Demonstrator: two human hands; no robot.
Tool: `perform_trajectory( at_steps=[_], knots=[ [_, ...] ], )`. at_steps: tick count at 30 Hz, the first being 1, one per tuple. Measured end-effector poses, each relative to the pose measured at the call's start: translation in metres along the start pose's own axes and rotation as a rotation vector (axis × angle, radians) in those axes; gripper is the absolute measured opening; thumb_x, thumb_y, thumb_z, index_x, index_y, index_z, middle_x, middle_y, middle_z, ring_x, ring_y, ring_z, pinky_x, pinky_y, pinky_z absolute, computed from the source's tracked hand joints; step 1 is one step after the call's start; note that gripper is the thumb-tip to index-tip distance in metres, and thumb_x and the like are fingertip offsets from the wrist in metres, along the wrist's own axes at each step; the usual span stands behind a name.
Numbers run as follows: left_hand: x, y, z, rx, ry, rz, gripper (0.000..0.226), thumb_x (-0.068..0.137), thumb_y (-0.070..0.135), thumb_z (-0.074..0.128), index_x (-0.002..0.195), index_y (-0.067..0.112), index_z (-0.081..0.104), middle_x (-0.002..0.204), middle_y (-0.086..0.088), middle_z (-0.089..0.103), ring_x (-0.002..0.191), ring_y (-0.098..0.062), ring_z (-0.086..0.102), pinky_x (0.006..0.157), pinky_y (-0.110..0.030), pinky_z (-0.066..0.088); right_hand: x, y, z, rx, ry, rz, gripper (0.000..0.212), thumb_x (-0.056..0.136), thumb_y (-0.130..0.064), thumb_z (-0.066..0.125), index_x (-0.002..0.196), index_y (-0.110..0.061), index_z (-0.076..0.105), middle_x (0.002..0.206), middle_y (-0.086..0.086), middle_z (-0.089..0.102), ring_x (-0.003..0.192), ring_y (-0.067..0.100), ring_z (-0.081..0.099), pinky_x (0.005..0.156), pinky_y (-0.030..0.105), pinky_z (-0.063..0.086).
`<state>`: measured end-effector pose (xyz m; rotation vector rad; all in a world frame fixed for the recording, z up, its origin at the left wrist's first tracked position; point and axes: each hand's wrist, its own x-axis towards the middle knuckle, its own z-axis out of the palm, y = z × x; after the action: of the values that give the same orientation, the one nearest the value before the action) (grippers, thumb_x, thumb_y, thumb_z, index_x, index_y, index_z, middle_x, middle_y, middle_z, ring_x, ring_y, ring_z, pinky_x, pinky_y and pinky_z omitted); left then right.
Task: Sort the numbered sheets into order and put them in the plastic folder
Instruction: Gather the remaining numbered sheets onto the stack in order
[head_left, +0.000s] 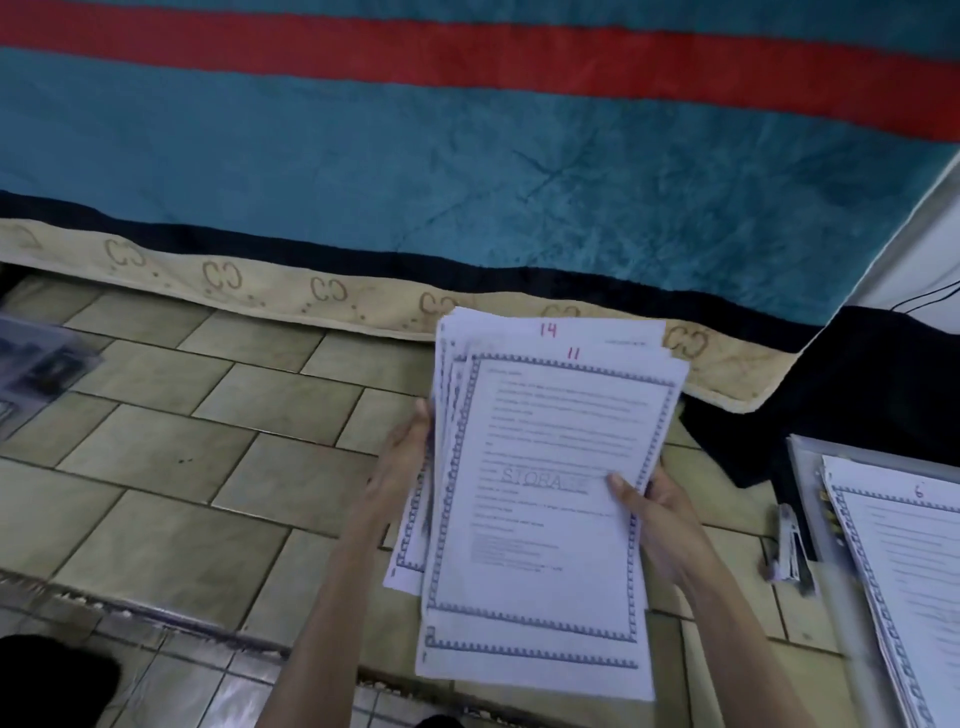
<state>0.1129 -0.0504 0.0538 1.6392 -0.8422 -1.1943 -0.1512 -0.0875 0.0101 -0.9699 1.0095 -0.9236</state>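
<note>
Both hands hold a loose stack (540, 499) of numbered sheets above the tiled floor (171, 467). The left hand (402, 462) supports the stack's left edge, fingers behind the paper, thumb at the edge. The right hand (657, 519) grips the right edge, thumb pressed on the top sheet, fingers curled underneath. The top sheet is marked 11 in red; a sheet behind it, marked 14 (548, 330), protrudes at the top. The sheets are fanned and skewed, not squared.

The folder (810, 499) lies open on the floor at the right edge of view, with a second pile on it; the top sheet there is marked 6 (919, 491). A stapler (789, 545) lies just beside the folder's left edge. A blurred plastic item (41, 364) lies on the floor at far left; its type cannot be determined.

Judged status: sorting in progress; sheets after 6 remain in the hands.

Hazards:
- Fanned sheets may slip out at the lower left, where several corners overhang the left hand
- Only two numbers are visible; hidden sheets may be filed out of sequence unless each number is checked
- Pulling one sheet with the thumb may drag its neighbours along
- The folder pile extends past the frame; its alignment cannot be confirmed
</note>
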Motion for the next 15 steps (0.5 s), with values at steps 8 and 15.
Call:
perform_trajectory(
  at_steps=[8, 15],
  knots=[
    [-0.011, 0.017, 0.023, 0.051, -0.021, 0.282, 0.084, 0.053, 0.068, 0.073, 0.118, 0.020, 0.053, 0.104, 0.014, 0.064, 0.091, 0.004, 0.061, 0.074, -0.015, 0.053, 0.005, -0.047, 0.041, -0.147, 0.301, -0.180, 0.051, 0.081, -0.005, 0.070, 0.124, -0.025, 0.051, 0.101, -0.004, 0.069, 0.089, 0.012, 0.070, 0.081, 0.036, 0.057],
    [-0.025, 0.058, 0.011, 0.082, 0.220, 0.420, 0.031, 0.080, 0.014, 0.072, 0.108, 0.017, 0.059, 0.090, 0.016, 0.062, 0.081, 0.004, 0.059, 0.059, -0.004, 0.049, -0.033, -0.099, 0.059, -0.217, 0.209, -0.362, 0.030, 0.085, -0.006, 0.065, 0.098, -0.032, 0.062, 0.100, -0.010, 0.073, 0.090, 0.008, 0.070, 0.076, 0.023, 0.057]
  ],
)
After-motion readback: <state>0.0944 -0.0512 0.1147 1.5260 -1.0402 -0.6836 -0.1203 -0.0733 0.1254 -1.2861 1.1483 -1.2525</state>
